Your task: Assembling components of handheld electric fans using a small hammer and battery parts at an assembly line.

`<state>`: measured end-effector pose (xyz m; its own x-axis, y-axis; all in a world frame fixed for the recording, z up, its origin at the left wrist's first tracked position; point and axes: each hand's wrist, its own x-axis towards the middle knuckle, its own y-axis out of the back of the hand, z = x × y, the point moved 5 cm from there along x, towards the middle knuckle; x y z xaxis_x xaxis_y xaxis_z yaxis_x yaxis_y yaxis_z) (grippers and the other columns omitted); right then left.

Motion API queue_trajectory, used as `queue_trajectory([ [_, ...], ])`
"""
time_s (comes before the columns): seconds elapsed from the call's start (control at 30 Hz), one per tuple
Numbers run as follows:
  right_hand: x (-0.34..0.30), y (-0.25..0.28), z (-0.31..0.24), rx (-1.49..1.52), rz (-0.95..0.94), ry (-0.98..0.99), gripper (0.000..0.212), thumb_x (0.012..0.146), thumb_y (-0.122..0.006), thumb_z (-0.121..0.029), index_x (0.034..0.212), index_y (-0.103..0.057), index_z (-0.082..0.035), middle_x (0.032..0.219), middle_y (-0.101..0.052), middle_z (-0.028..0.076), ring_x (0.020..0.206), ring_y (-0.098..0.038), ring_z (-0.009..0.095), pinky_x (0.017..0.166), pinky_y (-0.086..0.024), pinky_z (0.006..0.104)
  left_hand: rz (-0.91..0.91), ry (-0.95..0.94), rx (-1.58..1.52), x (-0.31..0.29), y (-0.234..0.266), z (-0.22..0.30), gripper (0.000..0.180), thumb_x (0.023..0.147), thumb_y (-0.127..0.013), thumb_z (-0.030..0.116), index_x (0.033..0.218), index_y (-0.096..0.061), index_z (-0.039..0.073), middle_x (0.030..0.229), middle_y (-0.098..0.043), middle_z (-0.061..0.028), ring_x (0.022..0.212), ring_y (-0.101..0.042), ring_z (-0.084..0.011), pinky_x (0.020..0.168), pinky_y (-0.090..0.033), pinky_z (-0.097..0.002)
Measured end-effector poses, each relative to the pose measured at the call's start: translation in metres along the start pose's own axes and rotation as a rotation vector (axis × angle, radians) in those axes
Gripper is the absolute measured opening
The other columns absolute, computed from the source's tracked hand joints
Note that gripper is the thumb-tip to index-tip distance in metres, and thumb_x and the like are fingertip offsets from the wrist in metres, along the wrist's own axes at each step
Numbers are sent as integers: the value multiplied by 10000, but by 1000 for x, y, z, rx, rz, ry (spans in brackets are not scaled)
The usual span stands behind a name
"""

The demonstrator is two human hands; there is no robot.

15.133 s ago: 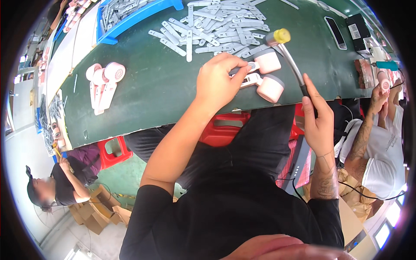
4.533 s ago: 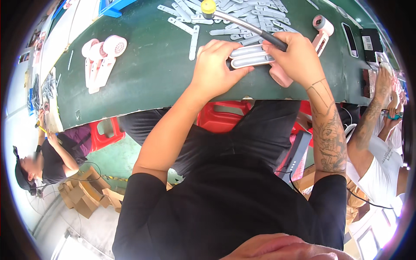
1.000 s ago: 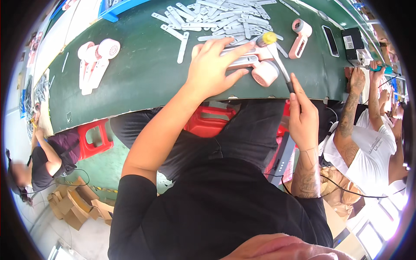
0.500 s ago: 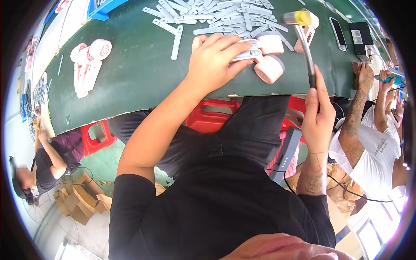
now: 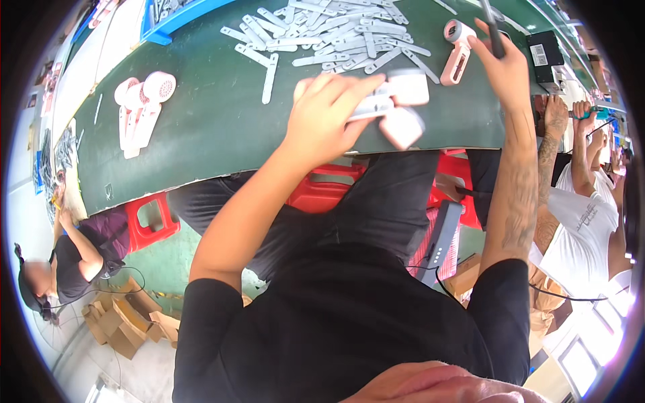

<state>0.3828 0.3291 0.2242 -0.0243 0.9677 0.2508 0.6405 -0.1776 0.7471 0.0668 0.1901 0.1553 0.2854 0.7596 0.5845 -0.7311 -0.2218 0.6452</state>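
Observation:
My left hand (image 5: 329,111) is closed around the grey-faced handles of two small pink hair-dryer-shaped housings (image 5: 403,124), held over the table's near side. Their round heads point right and are blurred. My right hand (image 5: 505,70) grips a hammer (image 5: 496,33) by its dark handle; the hammer's head is out of view past the top edge. Beside my right fingertips lies another pink housing (image 5: 457,57) with an open slot along its handle; whether they touch it I cannot tell. A heap of grey handle strips (image 5: 349,37) covers the table's far middle.
On the green table (image 5: 215,101), several pink housings (image 5: 141,111) lie together at left. A blue rack (image 5: 161,30) stands at far left, a black box (image 5: 545,57) at right. Co-workers sit on both sides; a tattooed forearm (image 5: 547,144) is close at my right.
My right hand has moved up and away with the hammer, taking its head out of view. My left hand and its two housings have shifted slightly left and nearer, tilting a little.

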Motion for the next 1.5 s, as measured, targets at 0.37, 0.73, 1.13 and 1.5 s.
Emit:
queue_trajectory([
  [0.37, 39, 3, 166, 80, -334, -92, 486, 1034, -766, -266, 1417, -685, 22, 1257, -761, 88, 1134, -700, 167, 1038, -519, 314, 230, 446, 475, -150, 168, -53, 573, 809, -939, 142, 1325, -709, 45, 1190, -753, -169, 1049, -703, -383, 932, -562, -471],
  [0.73, -93, -12, 99, 309, -293, -246, 481, 979, -807, -96, 1422, -662, 23, 1102, -753, 57, 954, -707, 104, 825, -575, 251, 508, 585, 935, -133, 239, -200, 524, 852, -916, 355, 1282, -749, 107, 1207, -736, -185, 1231, -645, -427, 1089, -476, -532],
  [1.13, -129, -108, -75, 223, -133, -101, 508, 810, -951, -423, 993, -696, -25, 851, -734, 117, 768, -718, 262, 725, -558, 395, 131, 370, 398, -21, 60, -108, 151, 905, -833, 213, 913, -786, 70, 877, -760, -97, 843, -689, -336, 815, -561, -449],
  [1.5, -120, -121, -77, 153, -97, -8, 460, 814, -897, -428, 996, -700, -54, 900, -702, 126, 840, -693, 355, 739, -551, 457, -69, 355, -286, -19, 18, -23, 83, 992, -735, 27, 1069, -706, 20, 995, -697, -145, 896, -720, -353, 741, -582, -401],
])
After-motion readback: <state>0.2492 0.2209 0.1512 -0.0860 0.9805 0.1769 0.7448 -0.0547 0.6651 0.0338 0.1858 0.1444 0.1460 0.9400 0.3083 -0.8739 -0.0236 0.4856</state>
